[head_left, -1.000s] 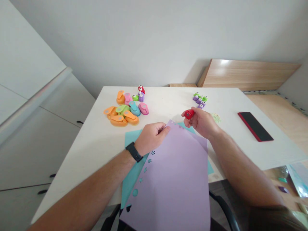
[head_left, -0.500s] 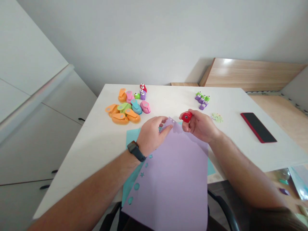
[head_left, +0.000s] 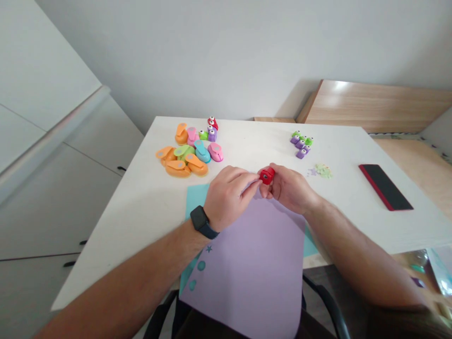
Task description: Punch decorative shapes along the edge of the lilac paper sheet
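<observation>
My right hand (head_left: 286, 188) is closed round a small red craft punch (head_left: 267, 175), with its round opening facing my left. My left hand (head_left: 231, 195), wearing a dark watch, has thumb and forefinger pinched at the top edge of the purple sheet of paper (head_left: 257, 263), right up against the punch. Whether the edge sits inside the punch's slot is hidden by the fingers. Down the sheet's left side, a star hole (head_left: 209, 249) and round holes (head_left: 201, 266) show. Beneath the purple sheet lies a turquoise sheet (head_left: 196, 195).
Large lever punches (head_left: 183, 155) in several colours cluster at the back left, beside small eyed punches (head_left: 212, 132). More small purple and green punches (head_left: 301, 144) stand at the back right. Paper cutouts (head_left: 323, 171) and a black-and-red flat case (head_left: 384, 187) lie on the right.
My left hand has moved right and up to the red punch, its fingers closing beside it. The punch has come slightly left and turned. Some purple cutouts now show beside the green ones.
</observation>
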The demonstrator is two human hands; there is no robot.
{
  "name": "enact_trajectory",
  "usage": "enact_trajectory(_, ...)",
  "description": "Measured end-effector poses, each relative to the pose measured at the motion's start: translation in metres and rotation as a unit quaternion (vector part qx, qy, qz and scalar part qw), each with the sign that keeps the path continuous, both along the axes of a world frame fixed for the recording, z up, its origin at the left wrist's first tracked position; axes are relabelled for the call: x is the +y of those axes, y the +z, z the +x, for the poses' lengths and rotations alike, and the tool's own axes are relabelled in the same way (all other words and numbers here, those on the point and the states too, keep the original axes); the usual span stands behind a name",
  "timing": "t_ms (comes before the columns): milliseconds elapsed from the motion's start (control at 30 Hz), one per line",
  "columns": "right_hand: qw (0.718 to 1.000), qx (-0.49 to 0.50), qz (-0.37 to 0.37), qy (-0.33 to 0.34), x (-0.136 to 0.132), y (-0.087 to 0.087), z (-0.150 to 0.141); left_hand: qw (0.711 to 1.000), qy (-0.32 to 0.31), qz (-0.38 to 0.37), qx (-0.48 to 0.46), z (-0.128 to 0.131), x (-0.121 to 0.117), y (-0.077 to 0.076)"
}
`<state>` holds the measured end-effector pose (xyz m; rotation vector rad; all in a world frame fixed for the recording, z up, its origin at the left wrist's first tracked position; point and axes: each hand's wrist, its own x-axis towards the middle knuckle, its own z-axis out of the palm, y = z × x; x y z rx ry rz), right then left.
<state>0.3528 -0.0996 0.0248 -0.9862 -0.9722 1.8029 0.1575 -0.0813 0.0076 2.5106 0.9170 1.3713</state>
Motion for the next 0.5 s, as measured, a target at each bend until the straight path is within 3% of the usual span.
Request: enact_trajectory(500,1.0,0.013,-0.015,0.017,0.0002,-0.0027,-0.0068,1.0,0.003,-0.023,-0.021,0.0013,0.0006,-0.0026)
